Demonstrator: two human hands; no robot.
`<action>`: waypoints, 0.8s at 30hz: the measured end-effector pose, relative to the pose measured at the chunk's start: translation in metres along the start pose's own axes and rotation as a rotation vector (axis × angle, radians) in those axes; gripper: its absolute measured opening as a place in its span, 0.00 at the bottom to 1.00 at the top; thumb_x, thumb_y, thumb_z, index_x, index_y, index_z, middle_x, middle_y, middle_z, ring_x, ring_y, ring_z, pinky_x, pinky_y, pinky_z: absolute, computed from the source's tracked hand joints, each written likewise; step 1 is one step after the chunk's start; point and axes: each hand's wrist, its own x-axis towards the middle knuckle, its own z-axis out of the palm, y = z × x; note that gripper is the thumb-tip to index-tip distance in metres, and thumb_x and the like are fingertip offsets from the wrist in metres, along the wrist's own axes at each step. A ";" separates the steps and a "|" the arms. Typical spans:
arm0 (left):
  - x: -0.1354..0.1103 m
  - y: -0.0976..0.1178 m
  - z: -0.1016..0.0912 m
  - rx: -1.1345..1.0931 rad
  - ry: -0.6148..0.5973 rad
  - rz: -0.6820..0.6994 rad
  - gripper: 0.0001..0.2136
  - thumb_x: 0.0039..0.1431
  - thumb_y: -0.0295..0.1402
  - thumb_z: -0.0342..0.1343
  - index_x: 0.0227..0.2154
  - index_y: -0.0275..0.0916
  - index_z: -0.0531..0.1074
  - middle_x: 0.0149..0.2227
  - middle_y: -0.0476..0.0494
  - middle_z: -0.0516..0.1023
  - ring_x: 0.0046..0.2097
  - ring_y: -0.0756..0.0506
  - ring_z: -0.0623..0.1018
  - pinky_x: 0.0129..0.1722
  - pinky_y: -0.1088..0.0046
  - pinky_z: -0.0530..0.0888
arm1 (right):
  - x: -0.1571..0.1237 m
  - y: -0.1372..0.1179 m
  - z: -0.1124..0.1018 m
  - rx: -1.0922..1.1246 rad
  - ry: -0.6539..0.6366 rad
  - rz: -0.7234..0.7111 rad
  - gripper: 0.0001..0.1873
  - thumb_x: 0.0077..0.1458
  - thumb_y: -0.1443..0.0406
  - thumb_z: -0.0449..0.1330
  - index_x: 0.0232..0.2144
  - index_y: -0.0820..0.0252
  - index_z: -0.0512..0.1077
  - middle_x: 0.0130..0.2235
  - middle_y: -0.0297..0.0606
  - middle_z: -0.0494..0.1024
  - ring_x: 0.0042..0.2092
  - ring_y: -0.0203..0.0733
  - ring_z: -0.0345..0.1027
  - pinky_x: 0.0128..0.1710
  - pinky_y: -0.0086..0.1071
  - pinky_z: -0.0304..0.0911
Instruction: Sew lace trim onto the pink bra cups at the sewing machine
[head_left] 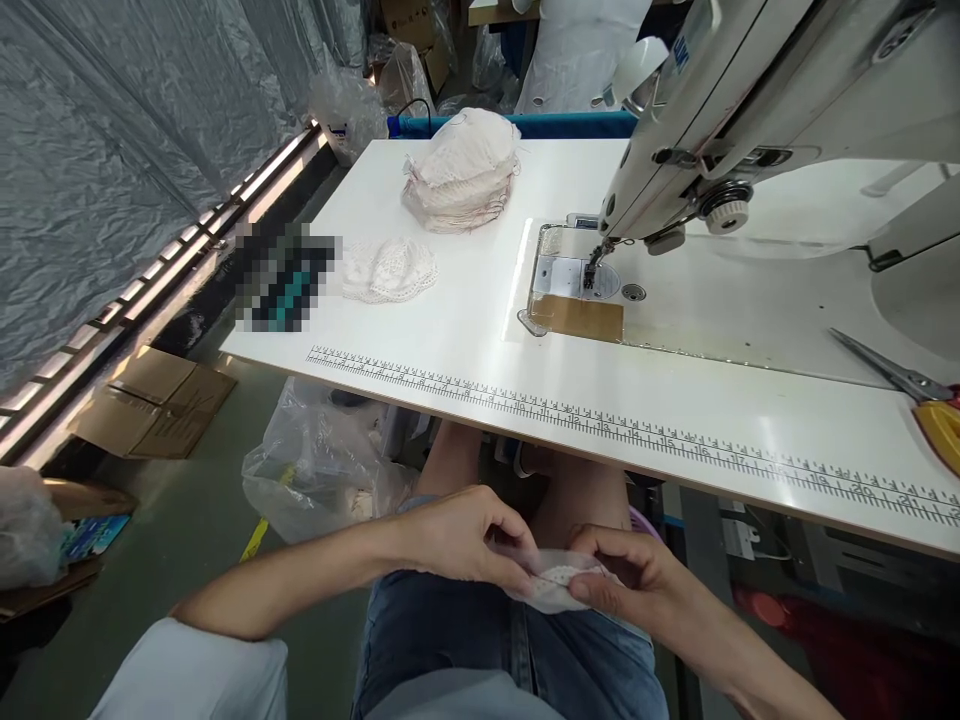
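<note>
Both of my hands are low over my lap, below the table's front edge. My left hand (457,535) and my right hand (626,575) pinch the two ends of a small pale lace fabric piece (551,585) between fingers and thumbs. On the white table (465,330) lies one flat white lace piece (388,268). A stack of pinkish lace pieces (463,170) sits farther back. The sewing machine (750,110) stands at the right, its needle (594,262) over the metal plate.
Scissors with yellow handles (911,392) lie at the table's right edge. A printed ruler (615,425) runs along the front edge. A blurred dark object (283,277) sits at the left edge. Plastic bags (319,465) and flattened cardboard (154,400) lie on the floor at left.
</note>
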 end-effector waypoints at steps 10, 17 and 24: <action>-0.003 0.002 -0.003 0.006 -0.004 -0.003 0.10 0.57 0.33 0.55 0.35 0.32 0.77 0.30 0.45 0.76 0.32 0.51 0.72 0.32 0.81 0.66 | 0.000 0.008 -0.003 0.102 0.024 0.034 0.12 0.50 0.57 0.65 0.25 0.60 0.73 0.26 0.31 0.69 0.29 0.34 0.59 0.29 0.26 0.54; -0.002 -0.004 -0.004 -0.107 -0.031 -0.062 0.19 0.54 0.45 0.57 0.37 0.31 0.77 0.30 0.44 0.77 0.31 0.52 0.72 0.29 0.81 0.66 | -0.001 0.013 -0.008 0.186 0.081 0.066 0.12 0.48 0.58 0.66 0.24 0.60 0.74 0.25 0.31 0.70 0.28 0.33 0.59 0.28 0.26 0.57; -0.004 -0.020 0.000 -0.121 -0.049 -0.121 0.22 0.41 0.40 0.67 0.40 0.34 0.76 0.34 0.44 0.80 0.37 0.47 0.77 0.37 0.78 0.71 | -0.005 0.019 -0.005 0.154 0.199 0.132 0.14 0.44 0.54 0.67 0.23 0.58 0.74 0.25 0.32 0.71 0.27 0.36 0.61 0.27 0.27 0.59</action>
